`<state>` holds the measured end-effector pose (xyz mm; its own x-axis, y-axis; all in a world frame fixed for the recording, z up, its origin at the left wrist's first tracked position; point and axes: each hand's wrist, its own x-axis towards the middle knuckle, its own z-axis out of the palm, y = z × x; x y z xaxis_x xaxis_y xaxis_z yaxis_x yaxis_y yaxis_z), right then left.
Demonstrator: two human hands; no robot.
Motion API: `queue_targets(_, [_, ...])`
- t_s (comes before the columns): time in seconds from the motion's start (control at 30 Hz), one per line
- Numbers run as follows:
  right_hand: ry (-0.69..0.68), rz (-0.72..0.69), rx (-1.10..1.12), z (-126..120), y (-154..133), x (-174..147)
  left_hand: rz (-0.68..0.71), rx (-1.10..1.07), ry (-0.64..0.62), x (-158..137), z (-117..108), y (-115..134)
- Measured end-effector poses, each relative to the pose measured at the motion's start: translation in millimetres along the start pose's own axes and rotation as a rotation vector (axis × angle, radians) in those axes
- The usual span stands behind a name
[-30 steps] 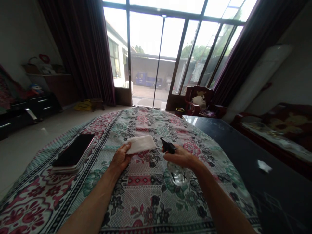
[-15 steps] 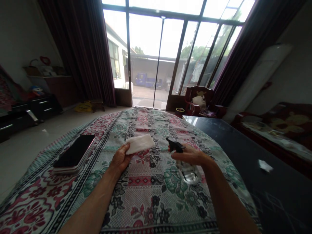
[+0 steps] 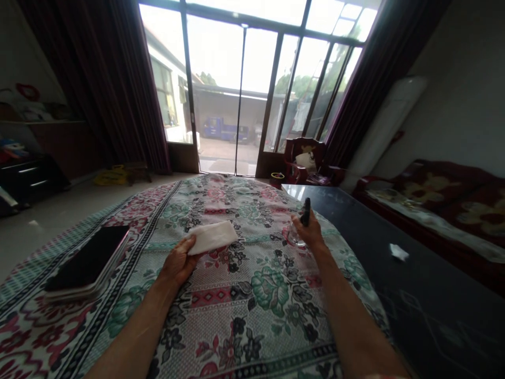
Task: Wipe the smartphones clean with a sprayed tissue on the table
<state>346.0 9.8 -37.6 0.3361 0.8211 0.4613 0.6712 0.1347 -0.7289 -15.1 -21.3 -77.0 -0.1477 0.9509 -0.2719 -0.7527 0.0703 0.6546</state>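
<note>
My left hand (image 3: 179, 261) pinches one end of a folded white cloth (image 3: 213, 237), thumb on top, above the patterned tablecloth (image 3: 232, 337). Over on the right, my right hand (image 3: 310, 229) is wrapped round the neck of a clear spray bottle (image 3: 294, 237) with a black trigger head. The fingers and wrist cover much of the bottle, and I cannot tell whether its base touches the tablecloth. A stack of flat tablets or similar slabs with a black top (image 3: 89, 260) lies to the left of my left hand.
A dark tabletop (image 3: 426, 295) adjoins on the right, with a crumpled white scrap (image 3: 398, 252) on it. Beyond stand a wooden armchair (image 3: 305, 155) and a red sofa (image 3: 437, 195). Glass doors (image 3: 232, 100) are at the far end.
My right hand has moved the spray bottle forward and turned it, so the black head now points away. My left hand keeps the cloth. The whole view has shifted to the right.
</note>
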Motion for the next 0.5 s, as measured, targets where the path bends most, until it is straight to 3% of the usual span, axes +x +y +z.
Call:
queue_targets(0.2, [-0.177,0.115,0.081,-25,-5,-2,0.011,0.015,0.007,-1,0,0])
queue_targets(0.37, [-0.418,0.221,0.166,-47,-5,-6,-0.001,0.000,0.012,-2,1,0])
queue_targets(0.5, [-0.544,0.206,0.090,-49,3,-3,0.001,-0.003,0.013,-2,2,1])
